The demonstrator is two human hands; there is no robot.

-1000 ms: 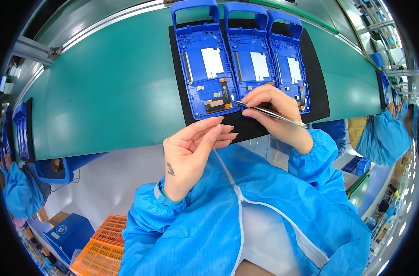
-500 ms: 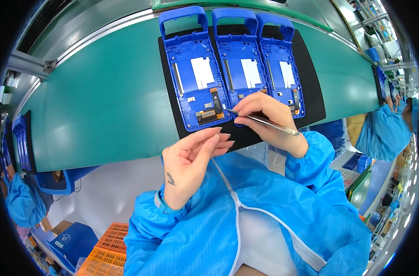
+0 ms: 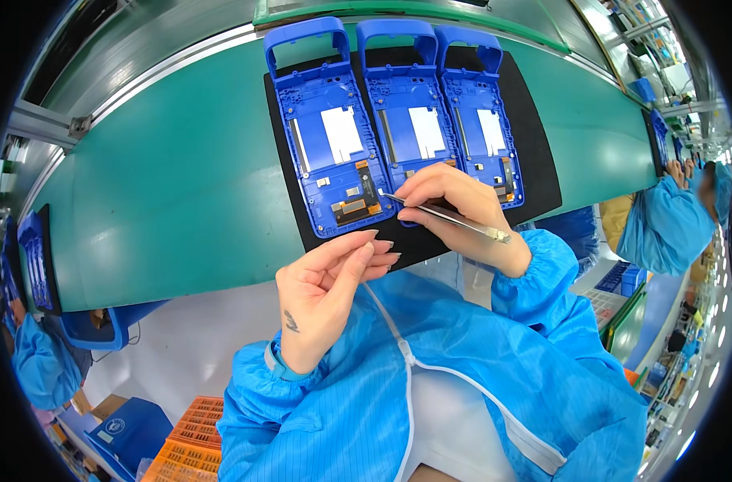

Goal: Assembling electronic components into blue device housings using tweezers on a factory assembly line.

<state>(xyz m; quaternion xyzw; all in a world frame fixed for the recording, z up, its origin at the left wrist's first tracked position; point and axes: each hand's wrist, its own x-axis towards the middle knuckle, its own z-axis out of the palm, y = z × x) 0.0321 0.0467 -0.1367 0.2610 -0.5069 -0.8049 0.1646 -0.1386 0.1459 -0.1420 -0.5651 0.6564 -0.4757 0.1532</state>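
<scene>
My right hand pinches a pair of metal tweezers, whose tip points left over the lower right part of the left blue plastic housing. A tiny white piece shows at the tip; whether the tweezers grip it I cannot tell. That housing carries a black and orange flex cable and a white rectangle. My left hand is just below its lower edge, thumb pressed toward the fingers; anything between them is hidden. Beside it lie a middle housing, partly behind my right hand, and a right housing.
All three housings lie on a black mat on a green bench. Orange crates and a blue box stand below left. Co-workers in blue smocks sit at left and right.
The whole view has shifted slightly, so the housings appear a little lower and further left. My hands and the tweezers keep nearly the same place over the left housing.
</scene>
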